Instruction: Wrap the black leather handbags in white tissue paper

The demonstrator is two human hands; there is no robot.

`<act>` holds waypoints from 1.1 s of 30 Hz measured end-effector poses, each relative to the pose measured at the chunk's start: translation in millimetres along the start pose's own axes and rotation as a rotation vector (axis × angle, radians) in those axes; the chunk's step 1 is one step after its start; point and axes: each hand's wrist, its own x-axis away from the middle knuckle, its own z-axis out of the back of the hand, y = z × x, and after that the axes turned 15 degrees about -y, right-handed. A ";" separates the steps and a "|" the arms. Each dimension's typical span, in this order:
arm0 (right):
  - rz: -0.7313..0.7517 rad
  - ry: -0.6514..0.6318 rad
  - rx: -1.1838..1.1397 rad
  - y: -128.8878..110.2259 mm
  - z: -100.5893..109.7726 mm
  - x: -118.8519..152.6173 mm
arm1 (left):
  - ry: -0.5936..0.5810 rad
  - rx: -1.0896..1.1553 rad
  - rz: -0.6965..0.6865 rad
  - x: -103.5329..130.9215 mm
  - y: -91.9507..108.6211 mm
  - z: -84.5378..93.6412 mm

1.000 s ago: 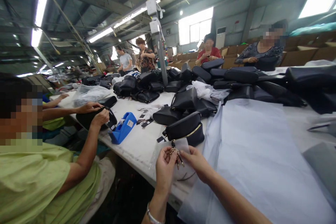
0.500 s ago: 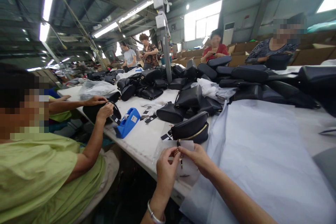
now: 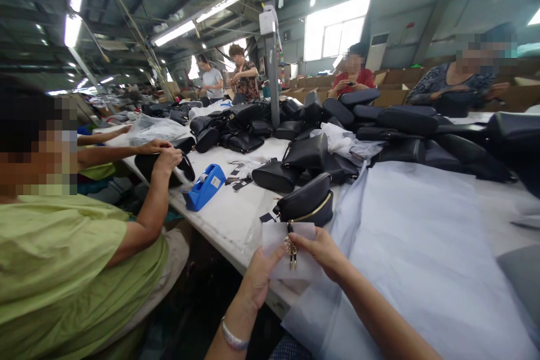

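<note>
A black bag with a gold zip sits at the table's near edge, and a gold charm with black tassels hangs from it over a small white sheet. My left hand is closed on the sheet's left side, its thumb beside the charm. The fingers of my right hand pinch the charm from the right. Large white sheets lie to the right of my hands.
A blue tape dispenser stands left of the bag, near black tags. Black bags are heaped behind, around a grey post. A person in green sits close on the left; others work across the table.
My left hand has moved down and left from the charm onto the small sheet. The charm now lies spread over the sheet, more in view. The camera view has shifted slightly.
</note>
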 end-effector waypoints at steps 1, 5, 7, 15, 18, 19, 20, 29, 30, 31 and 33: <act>0.020 0.012 0.067 -0.7 0.4 -0.9 | 0.033 -0.024 -0.010 -0.6 -2.3 -3.9; 0.085 0.063 0.303 -4.4 2.6 -1.6 | 0.242 -0.164 -0.056 -7.0 -15.4 -10.5; 0.050 0.034 0.272 -5.4 5.2 2.8 | 0.290 -0.223 -0.076 -9.6 -20.0 -9.3; -0.034 -0.224 -0.192 -1.3 13.6 24.0 | 0.313 -0.334 -0.104 -8.7 -16.5 -1.7; 0.020 -0.199 -0.073 5.8 2.5 17.0 | 0.298 -0.377 -0.099 -7.1 -17.1 -3.3; 0.044 -0.162 -0.033 9.3 -2.3 13.5 | 0.299 -0.397 -0.099 -6.4 -17.8 -4.1; 0.067 -0.107 0.007 13.1 -7.1 9.9 | 0.304 -0.418 -0.101 -5.6 -18.6 -5.0; 0.203 0.288 0.333 34.5 -30.9 -2.7 | 0.304 -0.424 -0.178 4.5 -23.2 -18.0; 0.206 0.287 0.349 32.9 -30.1 -2.8 | 0.303 -0.444 -0.191 4.7 -23.2 -18.3; 0.204 0.277 0.363 30.3 -28.4 -2.6 | 0.315 -0.489 -0.197 4.5 -23.0 -17.8; 0.169 0.217 0.386 22.4 -22.6 -1.8 | 0.339 -0.615 -0.193 3.9 -21.1 -14.3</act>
